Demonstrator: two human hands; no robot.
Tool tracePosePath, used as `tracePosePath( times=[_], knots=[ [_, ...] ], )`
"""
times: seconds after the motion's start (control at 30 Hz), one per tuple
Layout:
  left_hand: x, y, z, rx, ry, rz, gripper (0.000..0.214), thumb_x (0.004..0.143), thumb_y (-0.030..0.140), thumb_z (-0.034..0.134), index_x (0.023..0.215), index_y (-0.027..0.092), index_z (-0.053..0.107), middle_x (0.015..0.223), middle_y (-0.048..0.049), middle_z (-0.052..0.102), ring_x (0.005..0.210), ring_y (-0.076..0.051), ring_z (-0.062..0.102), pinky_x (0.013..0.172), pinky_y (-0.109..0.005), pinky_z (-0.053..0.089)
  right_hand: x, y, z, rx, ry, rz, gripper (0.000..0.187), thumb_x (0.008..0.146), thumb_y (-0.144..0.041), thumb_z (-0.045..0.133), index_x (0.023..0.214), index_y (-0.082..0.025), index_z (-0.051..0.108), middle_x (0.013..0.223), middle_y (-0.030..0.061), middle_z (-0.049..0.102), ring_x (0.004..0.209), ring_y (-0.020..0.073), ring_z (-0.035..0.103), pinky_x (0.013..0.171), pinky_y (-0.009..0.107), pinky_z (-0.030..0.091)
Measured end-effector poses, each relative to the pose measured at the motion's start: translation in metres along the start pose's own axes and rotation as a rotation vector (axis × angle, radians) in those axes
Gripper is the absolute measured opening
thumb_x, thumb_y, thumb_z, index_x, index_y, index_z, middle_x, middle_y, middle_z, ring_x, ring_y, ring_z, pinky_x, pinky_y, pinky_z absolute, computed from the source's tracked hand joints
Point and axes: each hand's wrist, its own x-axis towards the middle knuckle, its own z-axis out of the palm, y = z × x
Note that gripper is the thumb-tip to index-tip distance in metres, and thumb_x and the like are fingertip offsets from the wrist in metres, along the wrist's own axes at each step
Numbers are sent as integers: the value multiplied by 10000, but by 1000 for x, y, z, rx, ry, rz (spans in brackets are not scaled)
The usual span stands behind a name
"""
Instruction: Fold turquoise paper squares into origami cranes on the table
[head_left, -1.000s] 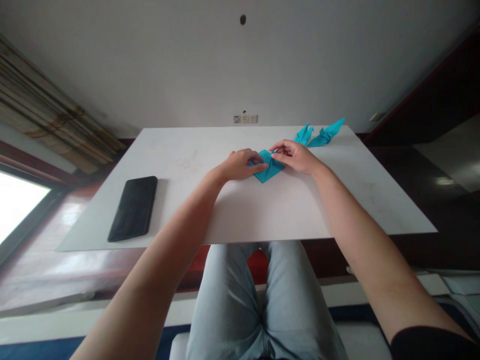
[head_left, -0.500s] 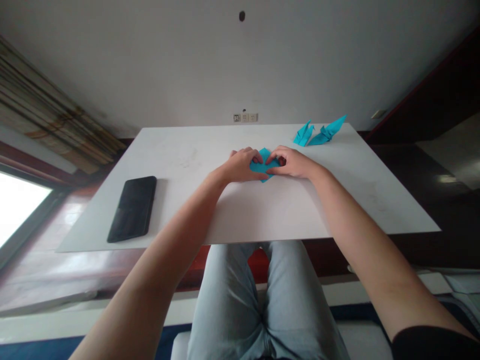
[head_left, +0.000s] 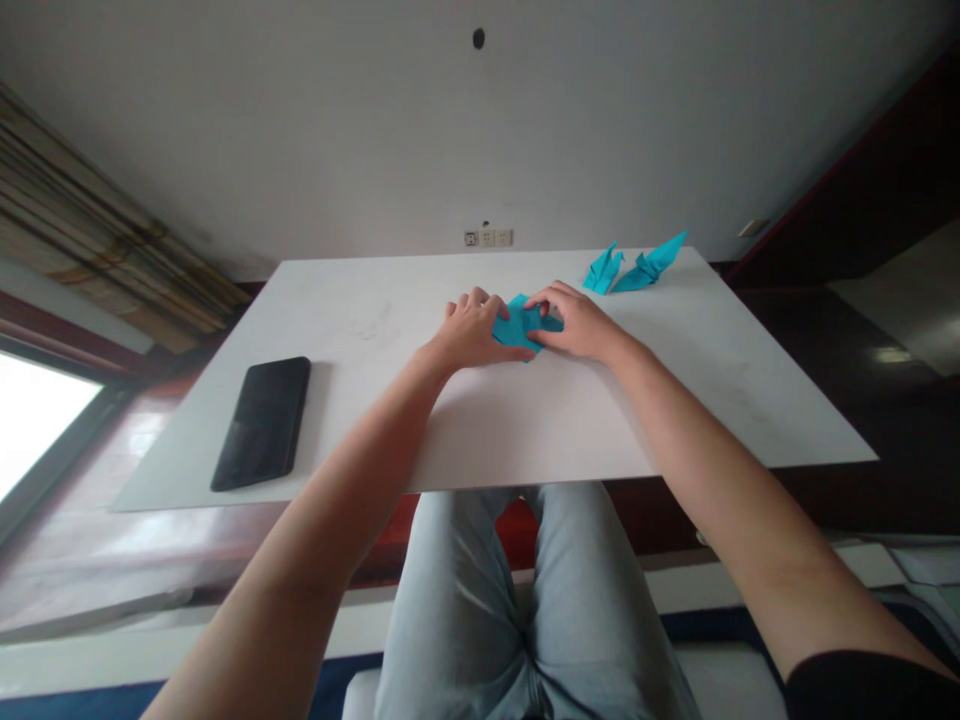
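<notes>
A folded sheet of blue origami paper (head_left: 516, 324) lies on the white table between my hands. My left hand (head_left: 475, 331) holds its left side, thumb along the near edge and fingers at the far left. On the right side, my right hand (head_left: 576, 322) grips the paper between thumb and fingertips. The fingers cover parts of both sides, so the exact folds are partly hidden. Farther back to the right stand two folded blue paper birds, a smaller one (head_left: 602, 270) and a larger one (head_left: 651, 266) with a long raised point.
A black tablet or large phone (head_left: 262, 424) lies at the left of the white table (head_left: 525, 430). Behind the table's far edge is a wall with sockets (head_left: 487, 239). A curtain (head_left: 97, 235) hangs at the left, and my legs are under the near edge.
My right fingers have shifted on the paper, and its right part looks narrower than before. The left hand stays on its side. The whole view has moved slightly.
</notes>
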Motion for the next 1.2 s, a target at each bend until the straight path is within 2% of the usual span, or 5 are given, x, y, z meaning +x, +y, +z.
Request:
tracePosePath(
  times=[0.2, 0.33, 0.63, 1.0, 1.2],
  knots=[
    [-2, 3, -2, 6, 9, -1, 861, 765, 746, 955, 1399, 230, 684, 1521, -204, 589, 1466, -464, 571, 1306, -637, 415, 0, 7, 5, 89, -42, 62, 512, 851, -318, 881, 1338, -257, 735, 1186, 83, 807, 856, 244, 642, 835, 406, 557],
    [1, -12, -13, -138, -68, 27, 827, 691, 600, 1047, 1353, 239, 708, 1433, -161, 633, 1260, -366, 702, 1173, -531, 567, 1, 11, 2, -6, -81, -5, 208, 951, -401, 815, 1103, -262, 837, 1216, 125, 790, 1108, 345, 695, 1037, 513, 554],
    [11, -33, -28, -551, -106, 104, 417, 857, 219, 878, 1259, 189, 773, 1048, -72, 808, 940, -211, 789, 842, -340, 621, 2, 17, -2, -16, -119, -16, 281, 969, -472, 836, 1204, -331, 898, 1309, 117, 795, 1279, 402, 681, 1219, 632, 485],
    [21, -18, 6, -500, 185, 165, 383, 860, 196, 890, 1193, 194, 703, 1373, -109, 727, 935, -149, 755, 809, -293, 613, 2, 7, -4, 120, -128, 75, 354, 832, -440, 942, 1136, -285, 847, 1264, 104, 794, 1118, 345, 709, 1058, 516, 602],
    [19, -17, 11, -252, 64, 247, 231, 893, 341, 922, 1036, 227, 780, 1111, -77, 796, 1100, -264, 753, 1001, -395, 586, 3, 4, -6, 138, -162, 34, 308, 850, -531, 940, 1002, -292, 818, 1171, 104, 755, 1181, 360, 701, 1136, 547, 583]
  ],
)
